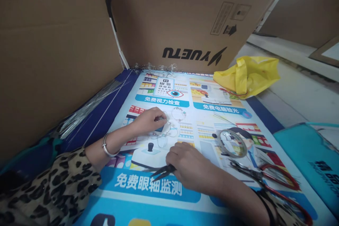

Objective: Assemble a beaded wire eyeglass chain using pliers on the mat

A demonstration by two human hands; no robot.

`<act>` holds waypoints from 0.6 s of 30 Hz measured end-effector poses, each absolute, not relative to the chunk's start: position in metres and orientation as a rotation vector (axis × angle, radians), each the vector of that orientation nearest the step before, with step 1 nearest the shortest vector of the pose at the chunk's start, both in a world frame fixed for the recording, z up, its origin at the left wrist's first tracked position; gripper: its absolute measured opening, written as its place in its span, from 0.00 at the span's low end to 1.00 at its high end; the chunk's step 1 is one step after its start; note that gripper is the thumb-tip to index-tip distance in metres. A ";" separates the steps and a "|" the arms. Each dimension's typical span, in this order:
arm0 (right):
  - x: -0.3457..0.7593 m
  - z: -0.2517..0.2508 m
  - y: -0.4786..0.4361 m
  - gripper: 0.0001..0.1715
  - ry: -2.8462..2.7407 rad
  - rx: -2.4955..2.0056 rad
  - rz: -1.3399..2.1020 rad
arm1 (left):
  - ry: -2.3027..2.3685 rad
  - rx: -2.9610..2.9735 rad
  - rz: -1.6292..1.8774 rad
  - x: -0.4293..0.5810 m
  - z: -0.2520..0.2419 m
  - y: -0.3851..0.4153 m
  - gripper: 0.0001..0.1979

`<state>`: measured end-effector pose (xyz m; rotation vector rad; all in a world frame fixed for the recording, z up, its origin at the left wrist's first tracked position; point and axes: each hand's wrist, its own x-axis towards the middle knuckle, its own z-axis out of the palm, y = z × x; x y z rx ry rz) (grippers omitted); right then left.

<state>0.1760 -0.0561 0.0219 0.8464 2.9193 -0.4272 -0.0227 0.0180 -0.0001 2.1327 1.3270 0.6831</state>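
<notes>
My left hand is closed, its fingertips pinching a thin looped wire piece with small clear beads. Nearer to me, my right hand is wrapped around a pair of pliers. The dark, narrow jaws point left, slightly apart, and do not touch the wire; the handles are hidden in my palm. Just beyond the hands lies a round beaded wire ring on the printed poster sheet.
Red-handled scissors and a round coil lie at right. Further out are a yellow plastic bag and a teal pouch. Straight wires lie left, beaded wire pieces at back. Tall cardboard walls the far side.
</notes>
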 end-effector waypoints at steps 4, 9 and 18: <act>0.176 0.021 -0.056 0.05 2.920 0.768 -0.344 | 1.333 1.994 0.643 -0.027 0.002 0.020 0.10; 0.177 0.024 -0.057 0.07 2.911 0.710 -0.393 | 1.300 2.029 0.602 -0.031 0.001 0.023 0.09; 0.177 0.025 -0.056 0.10 2.916 0.773 -0.588 | 1.164 2.282 0.646 -0.030 -0.004 0.023 0.10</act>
